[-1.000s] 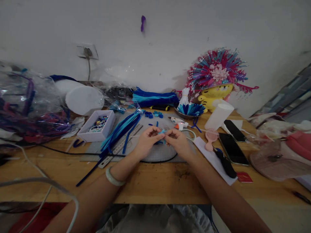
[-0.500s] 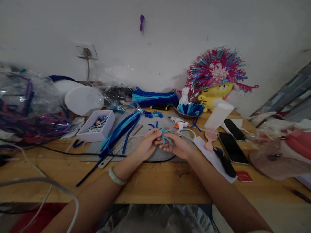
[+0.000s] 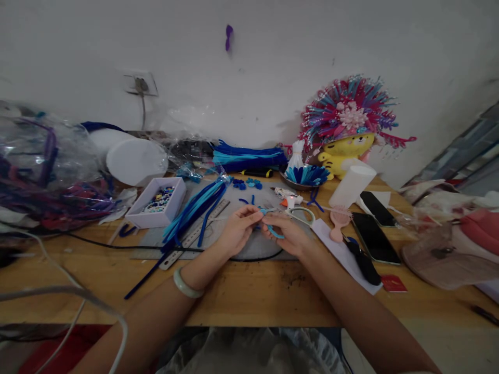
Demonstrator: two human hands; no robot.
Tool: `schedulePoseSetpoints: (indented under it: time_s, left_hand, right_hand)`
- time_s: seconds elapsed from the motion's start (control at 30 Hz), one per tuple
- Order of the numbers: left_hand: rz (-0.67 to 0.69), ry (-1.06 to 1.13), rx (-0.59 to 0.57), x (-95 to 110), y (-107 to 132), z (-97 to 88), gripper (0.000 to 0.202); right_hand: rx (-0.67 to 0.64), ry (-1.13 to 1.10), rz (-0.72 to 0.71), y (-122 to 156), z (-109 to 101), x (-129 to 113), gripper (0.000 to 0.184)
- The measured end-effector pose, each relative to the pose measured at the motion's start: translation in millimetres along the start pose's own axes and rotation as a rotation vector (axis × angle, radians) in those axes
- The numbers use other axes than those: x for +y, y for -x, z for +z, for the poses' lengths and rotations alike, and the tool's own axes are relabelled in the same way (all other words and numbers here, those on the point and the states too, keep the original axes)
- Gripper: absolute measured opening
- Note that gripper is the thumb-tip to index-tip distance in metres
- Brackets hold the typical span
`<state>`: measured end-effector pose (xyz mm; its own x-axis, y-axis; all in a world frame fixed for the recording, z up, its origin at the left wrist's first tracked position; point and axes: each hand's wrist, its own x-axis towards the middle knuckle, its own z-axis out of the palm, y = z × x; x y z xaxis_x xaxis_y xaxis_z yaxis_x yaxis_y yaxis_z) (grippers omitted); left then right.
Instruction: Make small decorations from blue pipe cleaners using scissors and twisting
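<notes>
A light blue pipe cleaner [image 3: 276,234] is pinched between my two hands over the grey mat. The thumb and fingers of my left hand [image 3: 238,228] close on its upper part. My right hand [image 3: 289,234] grips it from the other side, and a bent length shows below the right fingers. The fingertips nearly meet, so part of the piece is hidden. Just beyond them lie short dark blue pipe cleaner bits [image 3: 248,200] and finished blue flower shapes [image 3: 253,184]. Scissors [image 3: 303,215] rest close to my right hand.
Left of my hands are a steel ruler [image 3: 187,242], a bundle of blue pipe cleaners [image 3: 195,208] and a white bead box [image 3: 171,210]. A hot glue gun [image 3: 289,198], pink brush [image 3: 339,221] and phone [image 3: 375,238] lie right. A black cable [image 3: 144,247] crosses the mat.
My fingers have drawn closer together around the light blue pipe cleaner. Its loose ends, which stuck out to the right, now show as a bent piece below the right fingers.
</notes>
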<state>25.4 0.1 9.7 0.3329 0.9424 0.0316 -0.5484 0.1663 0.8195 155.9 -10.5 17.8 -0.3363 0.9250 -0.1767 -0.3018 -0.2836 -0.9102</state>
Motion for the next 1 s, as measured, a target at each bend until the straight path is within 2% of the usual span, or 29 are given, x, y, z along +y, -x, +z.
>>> schedulePoseSetpoints:
  time_s: [0.13,0.2,0.27,0.33,0.43,0.5,0.6,0.8,0.9,1.0]
  left_hand:
    - [0.009,-0.059,0.118,-5.2,-2.0,0.4,0.016]
    - [-0.007,-0.083,0.174,-8.0,-2.9,-0.8,0.017]
    - [-0.001,-0.113,0.208,-9.7,-3.7,-2.3,0.018]
    - [0.038,-0.144,0.211,-9.5,-4.2,-3.5,0.016]
    - [0.113,-0.194,0.164,-6.4,-4.5,-4.4,0.013]
    - [0.142,-0.258,0.122,-3.8,-4.3,-5.1,0.015]
    - [0.168,-0.366,0.075,-0.7,-4.2,-6.7,0.020]
    - [0.232,-0.567,0.095,4.6,-4.7,-8.5,0.022]
    - [0.276,-0.680,0.120,6.0,-3.8,-9.2,0.024]
    - [0.285,-0.697,0.043,5.7,-2.8,-10.2,0.023]
  right_hand:
    - [0.224,0.641,-0.364,-2.8,0.3,6.8,0.014]
    - [0.250,0.968,-0.541,-4.0,0.1,11.6,0.012]
    - [0.232,1.163,-0.658,-5.0,0.3,15.6,0.009]
    - [0.260,1.131,-0.655,-6.1,0.6,17.6,0.009]
    - [0.298,0.791,-0.522,-7.9,-0.2,16.8,0.010]
    - [0.266,0.582,-0.466,-9.0,-1.9,15.3,0.010]
    - [0.227,0.439,-0.447,-10.7,-4.6,14.9,0.010]
    - [0.229,0.422,-0.418,-13.1,-5.7,19.0,0.012]
    - [0.267,0.594,-0.509,-10.5,-3.9,17.7,0.012]
    - [0.274,0.726,-0.569,-7.0,-2.7,15.4,0.015]
